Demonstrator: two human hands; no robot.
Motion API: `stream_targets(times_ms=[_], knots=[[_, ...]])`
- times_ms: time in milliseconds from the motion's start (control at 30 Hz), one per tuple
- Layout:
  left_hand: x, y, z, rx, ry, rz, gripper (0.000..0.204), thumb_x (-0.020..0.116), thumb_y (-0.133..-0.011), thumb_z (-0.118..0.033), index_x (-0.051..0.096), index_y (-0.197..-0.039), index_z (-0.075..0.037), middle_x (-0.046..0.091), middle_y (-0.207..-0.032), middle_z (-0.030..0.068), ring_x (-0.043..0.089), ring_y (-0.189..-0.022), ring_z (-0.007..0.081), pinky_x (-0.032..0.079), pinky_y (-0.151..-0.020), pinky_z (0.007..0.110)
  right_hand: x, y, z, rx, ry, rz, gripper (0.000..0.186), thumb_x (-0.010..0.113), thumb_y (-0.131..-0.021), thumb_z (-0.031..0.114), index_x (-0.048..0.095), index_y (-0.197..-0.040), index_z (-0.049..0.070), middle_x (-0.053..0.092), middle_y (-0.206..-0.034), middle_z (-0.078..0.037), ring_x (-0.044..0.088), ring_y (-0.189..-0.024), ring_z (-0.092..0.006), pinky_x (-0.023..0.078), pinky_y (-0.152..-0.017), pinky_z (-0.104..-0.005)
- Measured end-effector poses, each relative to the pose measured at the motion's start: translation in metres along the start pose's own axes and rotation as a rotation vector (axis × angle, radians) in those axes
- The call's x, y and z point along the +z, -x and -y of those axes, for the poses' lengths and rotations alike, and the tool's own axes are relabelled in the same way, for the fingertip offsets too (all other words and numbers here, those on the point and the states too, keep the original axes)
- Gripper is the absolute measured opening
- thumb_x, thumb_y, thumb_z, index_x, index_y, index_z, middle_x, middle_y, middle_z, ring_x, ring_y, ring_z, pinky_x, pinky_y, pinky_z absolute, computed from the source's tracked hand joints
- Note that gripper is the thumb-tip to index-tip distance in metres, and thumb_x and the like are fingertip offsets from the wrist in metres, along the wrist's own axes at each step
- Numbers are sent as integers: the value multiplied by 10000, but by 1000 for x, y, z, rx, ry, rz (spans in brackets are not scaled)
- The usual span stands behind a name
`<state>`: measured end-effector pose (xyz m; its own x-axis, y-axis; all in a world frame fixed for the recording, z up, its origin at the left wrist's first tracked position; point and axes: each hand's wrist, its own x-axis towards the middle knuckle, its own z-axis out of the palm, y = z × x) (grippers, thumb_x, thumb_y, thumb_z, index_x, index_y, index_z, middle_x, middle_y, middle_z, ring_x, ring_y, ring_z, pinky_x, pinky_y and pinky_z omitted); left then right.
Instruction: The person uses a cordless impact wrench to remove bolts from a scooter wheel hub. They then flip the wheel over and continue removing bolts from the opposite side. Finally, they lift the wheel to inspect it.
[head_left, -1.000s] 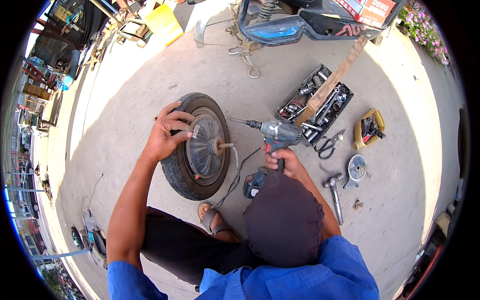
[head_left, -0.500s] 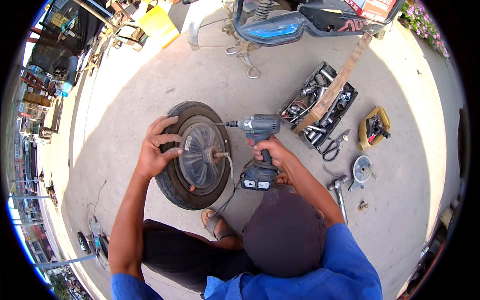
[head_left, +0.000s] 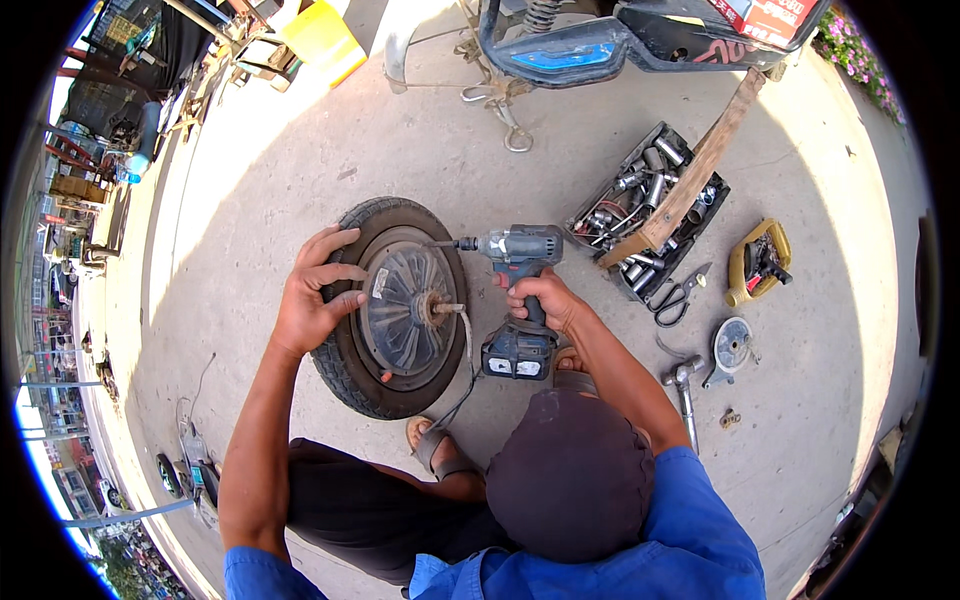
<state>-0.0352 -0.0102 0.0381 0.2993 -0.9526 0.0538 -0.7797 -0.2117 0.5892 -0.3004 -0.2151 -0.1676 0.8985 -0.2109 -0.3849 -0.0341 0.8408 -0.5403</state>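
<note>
A wheel with a black tyre (head_left: 336, 352) and a dusty hub motor (head_left: 400, 325) stands tilted on the ground at the middle left. My left hand (head_left: 315, 290) grips its left side, fingers spread over the sidewall. A cordless impact driver (head_left: 522, 243) is in my right hand (head_left: 547, 297), which is wrapped round its handle. The driver lies level, and its thin bit points left to the upper edge of the hub cover; whether the tip sits in a screw is too small to tell. From the stub axle (head_left: 447, 308) a cable (head_left: 469, 350) hangs down.
An open toolbox (head_left: 655, 265) of sockets with a wooden handle stands at the right. Near it lie scissors (head_left: 681, 297), a cut yellow jug (head_left: 757, 262) of tools, a round metal plate (head_left: 732, 345) and a ratchet (head_left: 685, 385). A scooter (head_left: 575, 55) is at the back.
The view has shifted a little, so the toolbox and loose tools sit slightly further right. The wheel appears slightly further right too. Both hands keep their holds, and the driver has barely moved.
</note>
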Motion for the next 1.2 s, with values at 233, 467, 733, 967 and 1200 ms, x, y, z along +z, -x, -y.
stream_targets(times_ms=[233,467,733,967,1200], knots=[[1,-1,-2,-21,-7,5,329,860,-642,-13,811,-950,-118,630,-1432,69,421,-1467,348,357,-1214,468,-1,0,-4,1,10,0,368,661,-777,28,624,-1132,-60,529,-688,-47,493,-575,-144,431,-554,-297],[1,-2,1,-30,12,6,299,859,-650,-19,814,-928,-123,644,-1417,51,407,-1475,345,345,-1218,474,-7,-5,-10,4,-49,-2,340,648,-778,14,629,-1113,-45,537,-729,-42,493,-606,-129,433,-552,-288],[3,-1,1,-28,38,4,289,861,-653,-15,815,-917,-122,658,-1400,49,406,-1478,348,337,-1220,479,-7,-7,-5,50,-83,-25,327,632,-786,-5,629,-1112,-26,562,-799,-32,497,-623,-117,440,-553,-283],[0,-2,7,-24,104,20,307,856,-648,8,818,-927,-114,671,-1376,60,403,-1482,359,327,-1222,495,-6,-9,17,-66,541,-96,288,676,-765,21,664,-1053,11,621,-796,-29,535,-584,-115,442,-524,-293],[-2,-5,2,-20,170,53,350,813,-654,56,821,-958,-117,702,-1299,48,428,-1465,362,311,-1226,503,-15,-15,39,-72,728,-93,293,684,-742,-2,677,-1035,12,638,-816,-24,562,-604,-114,459,-539,-319]])
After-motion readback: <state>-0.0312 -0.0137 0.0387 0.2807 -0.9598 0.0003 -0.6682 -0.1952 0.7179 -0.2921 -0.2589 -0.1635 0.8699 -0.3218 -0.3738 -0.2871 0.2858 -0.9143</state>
